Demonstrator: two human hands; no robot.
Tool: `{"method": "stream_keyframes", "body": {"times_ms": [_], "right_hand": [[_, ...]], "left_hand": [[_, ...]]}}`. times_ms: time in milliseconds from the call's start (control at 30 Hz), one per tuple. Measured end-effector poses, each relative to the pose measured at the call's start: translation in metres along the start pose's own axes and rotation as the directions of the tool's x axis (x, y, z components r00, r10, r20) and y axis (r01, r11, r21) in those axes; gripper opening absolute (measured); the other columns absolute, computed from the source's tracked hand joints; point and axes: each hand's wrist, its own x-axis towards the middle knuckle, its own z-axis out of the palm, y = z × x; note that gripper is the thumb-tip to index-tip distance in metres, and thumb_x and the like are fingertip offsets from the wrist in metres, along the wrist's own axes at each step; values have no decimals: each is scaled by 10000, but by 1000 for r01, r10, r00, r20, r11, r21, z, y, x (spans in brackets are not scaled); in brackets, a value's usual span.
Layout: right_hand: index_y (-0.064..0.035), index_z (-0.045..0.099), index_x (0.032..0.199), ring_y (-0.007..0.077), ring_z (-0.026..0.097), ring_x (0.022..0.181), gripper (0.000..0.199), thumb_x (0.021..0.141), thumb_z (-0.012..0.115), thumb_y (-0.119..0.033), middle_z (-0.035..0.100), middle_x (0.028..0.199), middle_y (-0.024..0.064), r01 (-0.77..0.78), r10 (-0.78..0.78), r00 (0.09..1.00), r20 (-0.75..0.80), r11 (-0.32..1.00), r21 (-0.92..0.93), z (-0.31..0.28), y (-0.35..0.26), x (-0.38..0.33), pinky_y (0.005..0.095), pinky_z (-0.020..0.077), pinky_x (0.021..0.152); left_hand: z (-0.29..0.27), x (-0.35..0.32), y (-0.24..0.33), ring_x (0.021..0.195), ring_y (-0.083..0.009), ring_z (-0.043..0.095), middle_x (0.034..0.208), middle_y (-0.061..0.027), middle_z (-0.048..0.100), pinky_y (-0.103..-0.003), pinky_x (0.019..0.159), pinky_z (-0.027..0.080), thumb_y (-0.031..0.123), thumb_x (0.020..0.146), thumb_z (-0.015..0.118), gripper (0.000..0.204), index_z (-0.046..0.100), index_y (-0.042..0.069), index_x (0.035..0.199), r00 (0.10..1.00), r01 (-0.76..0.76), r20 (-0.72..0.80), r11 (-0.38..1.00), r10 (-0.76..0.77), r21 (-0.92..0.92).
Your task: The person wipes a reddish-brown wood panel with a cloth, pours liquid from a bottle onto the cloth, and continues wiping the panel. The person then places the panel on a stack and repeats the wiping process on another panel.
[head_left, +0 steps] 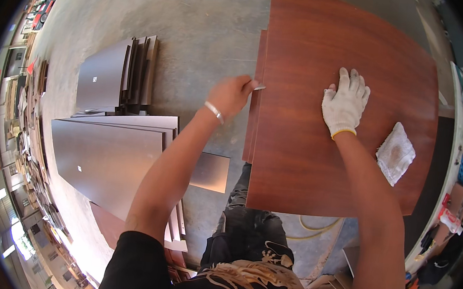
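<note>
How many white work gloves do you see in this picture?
2. One white glove is worn on the right hand, pressed flat on the reddish-brown wood panel. The other glove lies loose on the panel, to its right. Others may be hidden.

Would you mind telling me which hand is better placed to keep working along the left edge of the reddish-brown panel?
Left, probably. The bare left hand already holds a small blade-like tool at the reddish-brown panel edge, while the gloved right hand lies flat on top.

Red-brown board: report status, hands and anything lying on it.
Left hand bare, grip pinching a small blade at the board edge. Right hand gloved, flat on top. White rag lies beside it.
</note>
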Motion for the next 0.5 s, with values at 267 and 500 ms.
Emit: {"method": "stream_keyframes", "body": {"times_ms": [267, 500], "right_hand": [[-104, 534, 1424, 350, 395, 1441, 536, 932, 608, -303, 497, 1515, 154, 10, -9, 1000, -20, 999, 31, 0, -1, 0, 548, 244, 1223], [-97, 553, 1401, 348, 420, 1417, 512, 937, 594, -312, 523, 1493, 151, 32, -31, 998, -54, 999, 10, 1, 1, 1, 544, 271, 1199]], "left_hand": [[2, 40, 2, 703, -333, 649, 686, -108, 674, -430, 772, 438, 336, 1039, 562, 278, 714, 135, 922, 960, -279, 72, 908, 270, 312], [21, -29, 3, 605, -286, 607, 601, -62, 612, -411, 669, 394, 234, 925, 671, 139, 667, 137, 826, 903, -411, 36, 836, 429, 363]]}}
